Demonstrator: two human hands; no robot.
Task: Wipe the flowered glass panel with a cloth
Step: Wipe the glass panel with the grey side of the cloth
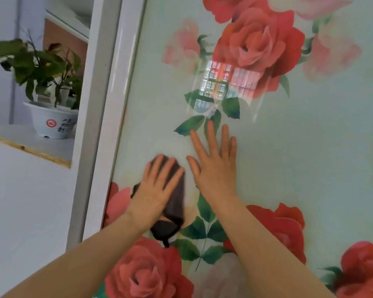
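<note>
The left hand [154,190] lies flat, fingers straight and slightly fanned, pressing a dark brown cloth [173,203] against the flowered glass panel [299,147], low and left of the frame's centre. The palm covers most of the cloth; a folded dark end hangs out below the wrist, and a sliver shows at the thumb side. An open palm probably suits this job better than a pinch, since it spreads pressure over the fabric and keeps it flush with the glass. The fingers and the cloth's upper edge are blurred, which suggests a stroke in progress.

The right hand [214,162] sits just beside it, toward the frame's middle, fingers spread wide and flat on the bare glass, holding nothing. It most likely braces the body, or steadies the panel, against the push of the wiping hand.

The panel fills the right and centre of the frame, pale green and printed with red and pink roses and green leaves. A bright window reflection [226,82] sits above the hands, showing how glossy the surface is. The wiping is close to the panel's left edge, beside the white frame [108,104] that runs diagonally up the picture.

Beyond the frame, at the upper left, a leafy plant [37,61] stands in a white pot [54,123] on a pale ledge [19,134], well apart from the work.
</note>
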